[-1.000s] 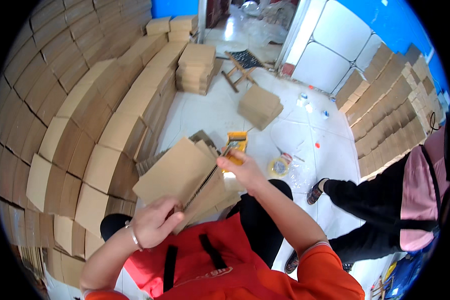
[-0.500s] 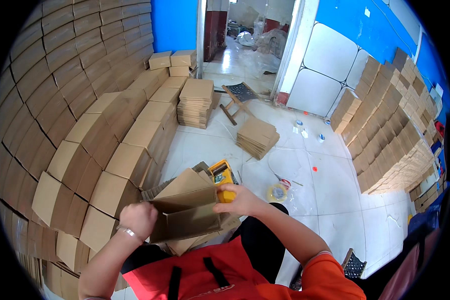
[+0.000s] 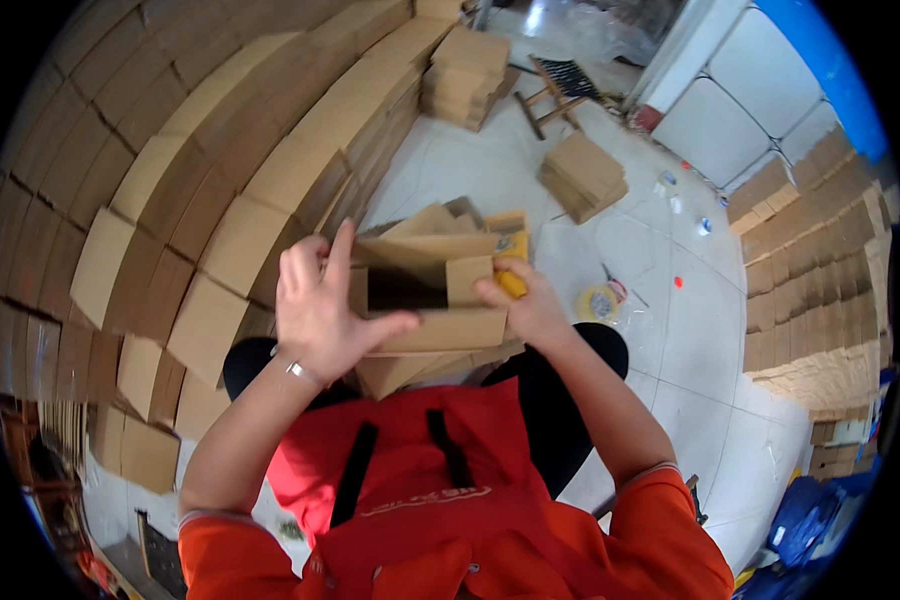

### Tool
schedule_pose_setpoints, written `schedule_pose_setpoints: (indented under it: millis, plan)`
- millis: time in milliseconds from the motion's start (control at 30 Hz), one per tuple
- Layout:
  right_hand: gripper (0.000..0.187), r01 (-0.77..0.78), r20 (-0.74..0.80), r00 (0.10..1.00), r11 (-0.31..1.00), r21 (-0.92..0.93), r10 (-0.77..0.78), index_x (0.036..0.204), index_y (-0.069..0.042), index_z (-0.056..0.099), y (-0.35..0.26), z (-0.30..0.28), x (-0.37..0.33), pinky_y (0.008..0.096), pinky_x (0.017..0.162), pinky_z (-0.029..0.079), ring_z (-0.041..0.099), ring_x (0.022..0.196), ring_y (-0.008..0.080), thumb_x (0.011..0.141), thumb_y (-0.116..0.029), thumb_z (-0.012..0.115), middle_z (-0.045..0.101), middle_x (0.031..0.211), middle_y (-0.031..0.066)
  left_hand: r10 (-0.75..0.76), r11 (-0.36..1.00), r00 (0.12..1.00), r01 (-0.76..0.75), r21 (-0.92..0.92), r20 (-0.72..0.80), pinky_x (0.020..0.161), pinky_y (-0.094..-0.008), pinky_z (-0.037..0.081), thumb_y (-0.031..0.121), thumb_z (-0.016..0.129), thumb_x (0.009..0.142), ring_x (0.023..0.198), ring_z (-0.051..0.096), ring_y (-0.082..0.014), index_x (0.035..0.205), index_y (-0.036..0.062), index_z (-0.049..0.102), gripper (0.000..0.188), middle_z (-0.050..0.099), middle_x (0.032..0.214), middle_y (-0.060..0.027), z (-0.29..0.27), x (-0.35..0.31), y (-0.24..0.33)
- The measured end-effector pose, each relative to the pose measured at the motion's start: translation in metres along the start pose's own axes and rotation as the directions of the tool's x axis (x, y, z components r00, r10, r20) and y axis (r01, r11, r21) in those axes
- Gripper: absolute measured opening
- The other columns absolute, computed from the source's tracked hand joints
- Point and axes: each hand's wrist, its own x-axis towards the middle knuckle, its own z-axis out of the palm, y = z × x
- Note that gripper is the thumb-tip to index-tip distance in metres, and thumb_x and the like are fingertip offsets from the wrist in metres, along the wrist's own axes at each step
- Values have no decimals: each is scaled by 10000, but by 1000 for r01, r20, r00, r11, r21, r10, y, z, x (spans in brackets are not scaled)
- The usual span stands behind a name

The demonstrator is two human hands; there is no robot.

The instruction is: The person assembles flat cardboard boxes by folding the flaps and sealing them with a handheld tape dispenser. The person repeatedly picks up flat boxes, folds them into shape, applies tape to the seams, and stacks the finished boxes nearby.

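Observation:
An open cardboard box (image 3: pixel 440 331) stands between my hands above my lap, its mouth upward and its inside dark. One short flap (image 3: pixel 470 281) is folded in at the right end. My left hand (image 3: pixel 320 305) is at the box's left end, fingers spread and thumb stretched across the near edge. At the right end, my right hand (image 3: pixel 538 308) grips the box, thumb on the short flap and fingers outside. Flat cardboard pieces (image 3: pixel 390 374) lie beneath the box. Just beyond its right end, a yellow tool (image 3: pixel 513 246) is partly hidden.
Rows of closed cartons (image 3: pixel 235 235) rise on the left. Flattened cartons (image 3: pixel 582 170) and a folding stool (image 3: pixel 562 80) stand on the floor ahead. A clear tape roll (image 3: pixel 597 302) lies right of my knee. More stacked cartons (image 3: pixel 815 290) line the right side.
The view has tilted down. My left hand has gone from closed on the box's left edge to spread out. A short flap at the right end is now folded inward under my right thumb.

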Motion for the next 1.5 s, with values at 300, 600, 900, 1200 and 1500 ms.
schedule_pose_setpoints:
  millis: [300, 600, 900, 1200, 1500]
  plan:
    - [610, -183, 101, 982, 950, 252, 162, 1220, 25, 589, -12, -4, -4, 303, 984, 402, 550, 1107, 189, 906, -496, 635, 619, 1156, 107, 169, 980, 957, -188, -63, -234, 919, -462, 399, 298, 744, 820, 1026, 455, -350, 929, 60, 653, 277, 493, 1195, -146, 22, -13, -22]
    - [430, 15, -261, 965, 995, 100, 11, 1329, -133, 554, -46, -55, -11, 256, 553, 527, 612, 799, 121, 934, -266, 659, 637, 1074, 70, 94, 988, 980, -70, -135, 177, 1094, -465, 360, 274, 555, 967, 1318, 331, -431, 1380, 82, 474, 462, 404, 1397, -202, 33, -4, -20]
    - [690, -76, 550, 830, 959, 273, -91, 1307, 41, 510, -117, -71, 1, 228, 467, 520, 645, 631, 129, 744, -228, 803, 656, 1047, 132, 109, 978, 975, -71, -196, 193, 1097, -498, 348, 177, 553, 930, 1323, 319, -443, 1372, 79, 449, 464, 339, 1424, -221, 36, -8, -27]
    - [768, 17, 531, 819, 933, 359, -219, 1291, 103, 519, -87, -79, 8, 209, 496, 539, 664, 621, 133, 682, -237, 841, 656, 1106, 188, -147, -429, 647, 640, -637, 748, 915, -317, 517, 177, 613, 961, 994, 661, -169, 1228, -8, 601, 326, 683, 1115, -91, -16, 8, 0]
    - [639, 170, 643, 751, 985, 31, -150, 1263, 40, 577, -134, -54, 19, 292, 818, 516, 634, 948, 150, 740, -239, 815, 663, 1098, 105, -302, -160, 583, 749, -642, 755, 609, -251, 499, 121, 615, 923, 699, 627, -104, 1020, 30, 671, 144, 680, 825, -29, -20, 5, -24]
